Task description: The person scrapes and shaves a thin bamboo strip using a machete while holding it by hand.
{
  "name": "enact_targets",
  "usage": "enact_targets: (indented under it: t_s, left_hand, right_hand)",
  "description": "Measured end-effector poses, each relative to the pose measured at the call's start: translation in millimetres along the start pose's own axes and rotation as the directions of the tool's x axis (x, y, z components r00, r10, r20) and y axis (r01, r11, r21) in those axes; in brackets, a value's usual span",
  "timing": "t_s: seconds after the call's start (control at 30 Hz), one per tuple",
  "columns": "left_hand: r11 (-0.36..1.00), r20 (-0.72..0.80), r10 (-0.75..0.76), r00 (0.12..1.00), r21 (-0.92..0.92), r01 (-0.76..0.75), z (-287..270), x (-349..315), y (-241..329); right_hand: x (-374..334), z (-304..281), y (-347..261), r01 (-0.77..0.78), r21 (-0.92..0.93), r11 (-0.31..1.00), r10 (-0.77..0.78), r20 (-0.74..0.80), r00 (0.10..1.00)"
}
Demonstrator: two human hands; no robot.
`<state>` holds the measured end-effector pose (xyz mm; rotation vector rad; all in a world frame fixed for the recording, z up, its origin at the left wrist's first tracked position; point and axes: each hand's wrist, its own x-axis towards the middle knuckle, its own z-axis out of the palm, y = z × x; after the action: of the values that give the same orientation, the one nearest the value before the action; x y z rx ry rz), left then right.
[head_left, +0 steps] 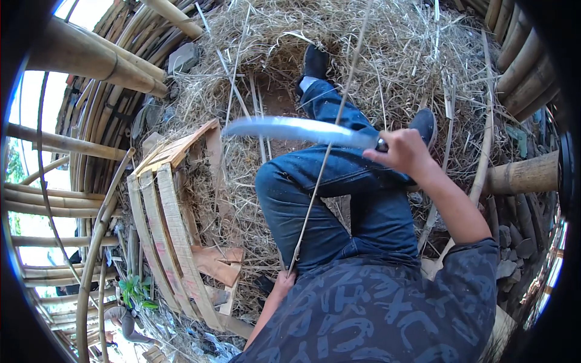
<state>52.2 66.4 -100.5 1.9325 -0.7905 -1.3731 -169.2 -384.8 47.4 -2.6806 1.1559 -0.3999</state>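
At about half past two, the right hand (402,150) is closed around the handle of a long curved machete (290,129), its blade pointing toward nine o'clock across a thin bamboo strip (314,198); I cannot tell whether they touch. At six o'clock, the left hand (285,282) grips the strip, which runs up to one o'clock.

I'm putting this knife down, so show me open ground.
Most open: straw beyond the shoes, right of the long strip. Smaller: bare earth between the farther shoe and pale slats, with the knife in the right hand crossing just nearer. Crowded: the left, by the wooden crate, and the far right, by stones and a bamboo post.
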Motion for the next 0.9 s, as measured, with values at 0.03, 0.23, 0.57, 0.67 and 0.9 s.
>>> enact_targets:
  t_s: [0.03,0.23,0.57,0.67,0.9]
  left_hand:
    - [0.999,0.007,-0.034,0.999,-0.010,0.034,-2,1,-2]
    - [0.998,-0.055,-0.047,0.997,0.037,0.049,5,-5,-4]
    - [1.000,-0.030,-0.020,0.999,-0.017,0.020,3,-3,-3]
    - [0.996,-0.027,-0.087,0.996,-0.031,0.087,1,-4,5]
    - [0.997,-0.048,-0.077,0.996,-0.017,0.076,4,1,8]
  right_hand:
    - [-5,2,-7,0.102,0.015,0.995,-0.102,0.032,0.994]
    - [17,19,9,0.361,-0.105,0.927,-0.359,0.041,0.933]
    - [30,5,18,-0.082,0.111,0.990,0.092,-0.088,0.992]
    - [0,20,-7,0.089,0.129,0.988,-0.094,0.028,0.995]
    - [-33,69,-31,0.177,0.134,0.975,-0.192,0.111,0.975]
